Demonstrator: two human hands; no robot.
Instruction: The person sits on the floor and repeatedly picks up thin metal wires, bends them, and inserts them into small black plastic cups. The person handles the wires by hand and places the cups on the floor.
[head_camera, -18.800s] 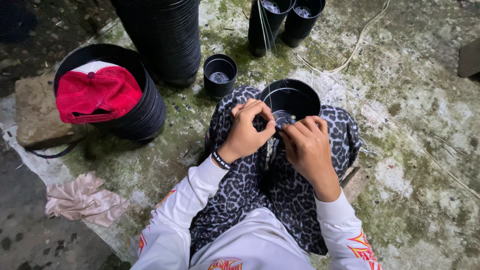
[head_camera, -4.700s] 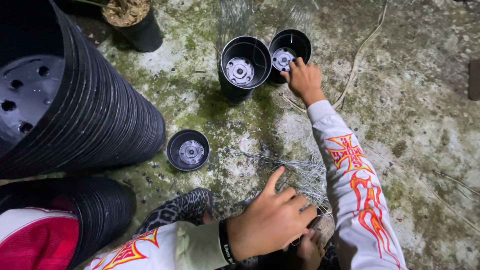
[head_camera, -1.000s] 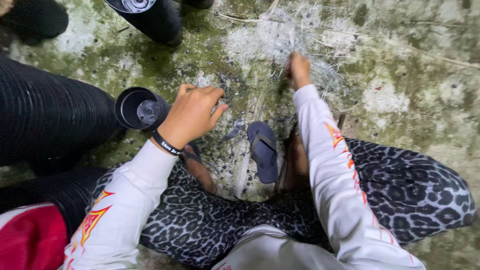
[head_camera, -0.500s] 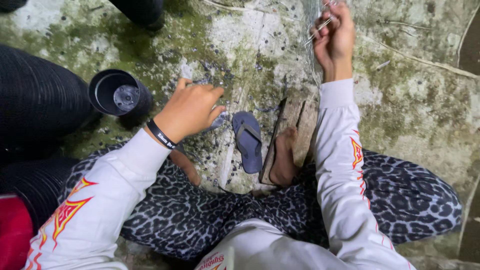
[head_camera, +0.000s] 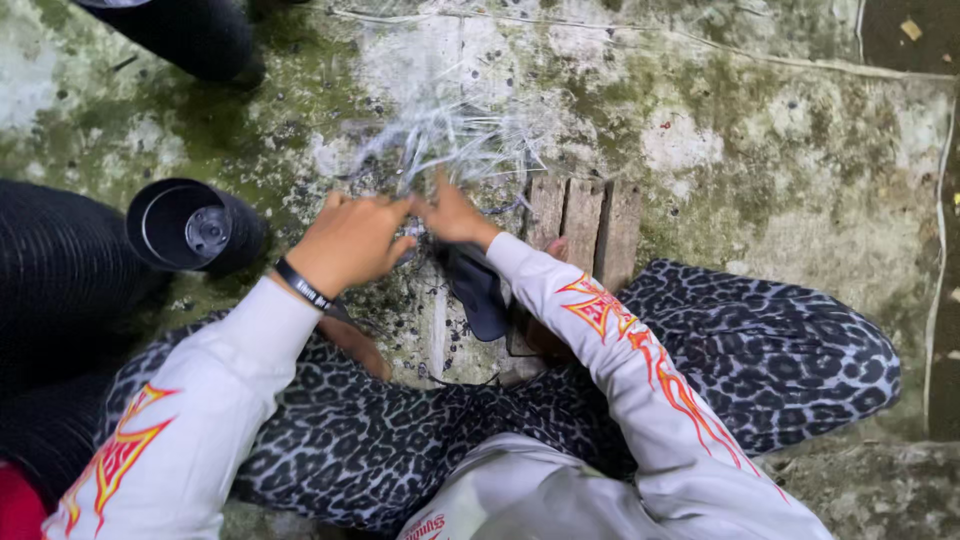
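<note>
Person sits on the ground, knees spread in leopard-print trousers (head_camera: 760, 340), so the work falls between the legs within easy reach. A dark sandal (head_camera: 478, 295) lies sole-up between the knees, beside a short plank (head_camera: 585, 220) set flat on the concrete.

Both hands meet just past the sandal. Left hand (head_camera: 350, 240), black wristband (head_camera: 302, 288) at the wrist, is curled with fingers bent toward the right. Right hand (head_camera: 452, 212) comes in from the other side, fingertips touching or nearly touching the left. Both are blurred; they look pinched on the near ends of the wires (head_camera: 450, 135), but I can't tell the grip for sure.

The wires, a loose fan of thin pale strands, lie on the mossy floor (head_camera: 760, 130) straight ahead of the hands, spreading away from them.

A small black pot (head_camera: 190, 225) lies on its side just left of the left hand, mouth up toward the camera. Stacked black pots (head_camera: 50, 270) sit at the floor's left edge; another stack (head_camera: 190, 35) at the far left corner.
</note>
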